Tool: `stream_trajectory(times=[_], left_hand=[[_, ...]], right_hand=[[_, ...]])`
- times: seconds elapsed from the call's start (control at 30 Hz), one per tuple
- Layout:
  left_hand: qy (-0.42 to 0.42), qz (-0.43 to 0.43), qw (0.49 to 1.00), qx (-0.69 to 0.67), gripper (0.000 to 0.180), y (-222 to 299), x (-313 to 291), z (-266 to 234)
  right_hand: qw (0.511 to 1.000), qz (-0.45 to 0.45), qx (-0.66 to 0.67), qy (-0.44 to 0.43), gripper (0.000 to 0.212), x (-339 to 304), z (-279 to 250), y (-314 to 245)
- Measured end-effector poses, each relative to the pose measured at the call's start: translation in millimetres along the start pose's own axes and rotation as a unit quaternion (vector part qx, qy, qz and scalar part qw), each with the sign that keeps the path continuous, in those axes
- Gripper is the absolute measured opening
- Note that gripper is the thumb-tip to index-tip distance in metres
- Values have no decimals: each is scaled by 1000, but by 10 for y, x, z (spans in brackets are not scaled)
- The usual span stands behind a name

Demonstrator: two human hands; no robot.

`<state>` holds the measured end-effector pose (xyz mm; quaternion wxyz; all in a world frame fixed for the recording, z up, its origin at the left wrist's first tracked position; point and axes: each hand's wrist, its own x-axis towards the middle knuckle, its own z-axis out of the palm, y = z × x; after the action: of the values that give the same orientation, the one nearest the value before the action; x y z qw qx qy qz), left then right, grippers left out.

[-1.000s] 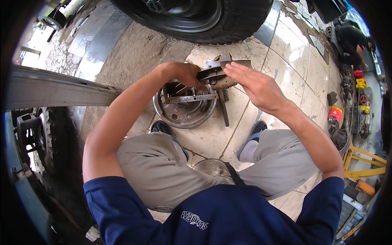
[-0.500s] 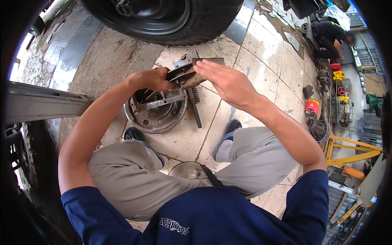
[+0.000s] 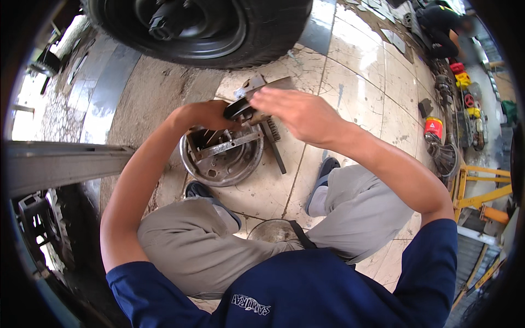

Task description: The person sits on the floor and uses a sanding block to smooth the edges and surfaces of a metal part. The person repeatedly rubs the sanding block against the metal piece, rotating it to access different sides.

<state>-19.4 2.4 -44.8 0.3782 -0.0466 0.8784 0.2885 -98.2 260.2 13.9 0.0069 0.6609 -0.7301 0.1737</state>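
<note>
We find the left hand [image 3: 210,115] gripping a curved metal piece [image 3: 236,109] above a round metal dish [image 3: 229,172]. Right hand [image 3: 301,113]: flat, fingers straight, over the piece; contact blurred. Piece not yet set down; remaining work we cannot tell.

Place: vehicle repair workshop, by its look | 11 o'clock: big tyred wheel [image 3: 216,41] stood | 2 o'clock: dark machine parts [image 3: 444,92] lined the tiled floor [image 3: 355,104] | 3 o'clock: yellow metal frame [image 3: 485,196] stood
</note>
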Motion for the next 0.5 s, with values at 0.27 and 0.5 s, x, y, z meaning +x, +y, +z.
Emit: stream_trajectory(times=[0.27, 0.5], left_hand=[[2, 52, 998, -31, 74, 86, -148, -76], [79, 2, 997, -25, 82, 126, -150, -25]], right_hand=[[1000, 17, 11, -21, 48, -10, -1, 9], [1000, -9, 15, 9, 43, -25, 19, 56]])
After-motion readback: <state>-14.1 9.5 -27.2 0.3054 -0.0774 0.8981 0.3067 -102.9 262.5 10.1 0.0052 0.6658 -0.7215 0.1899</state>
